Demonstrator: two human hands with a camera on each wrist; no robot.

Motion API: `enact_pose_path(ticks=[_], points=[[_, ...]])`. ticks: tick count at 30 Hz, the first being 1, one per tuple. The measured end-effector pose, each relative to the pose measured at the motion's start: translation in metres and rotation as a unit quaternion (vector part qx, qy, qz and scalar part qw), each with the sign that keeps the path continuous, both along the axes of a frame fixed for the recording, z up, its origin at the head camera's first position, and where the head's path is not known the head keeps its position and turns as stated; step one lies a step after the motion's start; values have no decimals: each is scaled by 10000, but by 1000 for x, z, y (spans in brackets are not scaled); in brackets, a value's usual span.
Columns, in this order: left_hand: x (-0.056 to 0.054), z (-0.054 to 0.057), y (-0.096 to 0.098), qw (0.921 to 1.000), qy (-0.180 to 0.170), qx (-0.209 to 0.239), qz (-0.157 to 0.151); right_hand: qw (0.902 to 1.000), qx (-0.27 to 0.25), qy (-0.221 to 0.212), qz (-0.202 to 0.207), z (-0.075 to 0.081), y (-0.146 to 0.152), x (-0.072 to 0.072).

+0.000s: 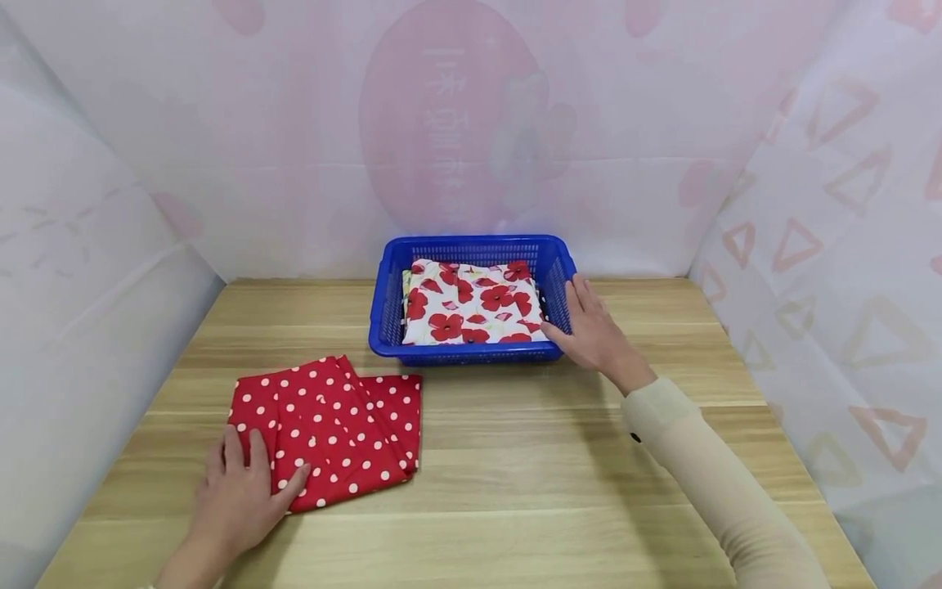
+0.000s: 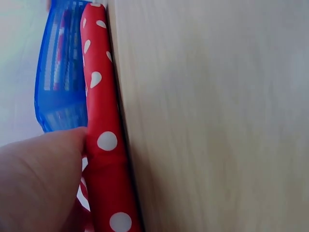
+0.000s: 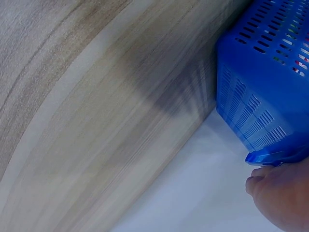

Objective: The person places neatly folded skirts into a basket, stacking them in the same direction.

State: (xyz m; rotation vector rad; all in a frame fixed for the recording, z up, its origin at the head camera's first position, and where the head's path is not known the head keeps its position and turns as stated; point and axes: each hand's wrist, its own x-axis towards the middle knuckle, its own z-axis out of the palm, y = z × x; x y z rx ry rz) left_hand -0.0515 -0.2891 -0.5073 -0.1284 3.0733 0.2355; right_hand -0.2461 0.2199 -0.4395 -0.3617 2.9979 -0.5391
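A folded red cloth with white polka dots (image 1: 331, 425) lies on the left of the table. My left hand (image 1: 239, 491) rests on its near left corner with the fingers spread; in the left wrist view the thumb (image 2: 43, 169) touches the cloth's folded side (image 2: 107, 121). My right hand (image 1: 594, 331) lies against the right rim of a blue plastic basket (image 1: 471, 353), fingers mostly straight. The right wrist view shows the fingers (image 3: 258, 181) at the basket's rim (image 3: 275, 157). Inside the basket lies a folded white cloth with red flowers (image 1: 471, 304).
The basket stands at the back of the wooden table (image 1: 500, 507), close to the white and pink printed back sheet (image 1: 294, 164). Similar sheets hang at the left (image 1: 88, 286) and right (image 1: 832, 270). Under the flowered cloth, edges of other fabric show.
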Motion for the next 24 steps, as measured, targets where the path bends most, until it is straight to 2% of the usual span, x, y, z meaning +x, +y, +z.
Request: enact_pose_path(ticks=[14, 24], points=[[15, 10, 52, 9998, -98, -130, 142, 9999, -9, 69, 77, 0, 0, 0], [16, 14, 84, 9996, -254, -74, 87, 9999, -35, 93, 63, 0, 0, 1]])
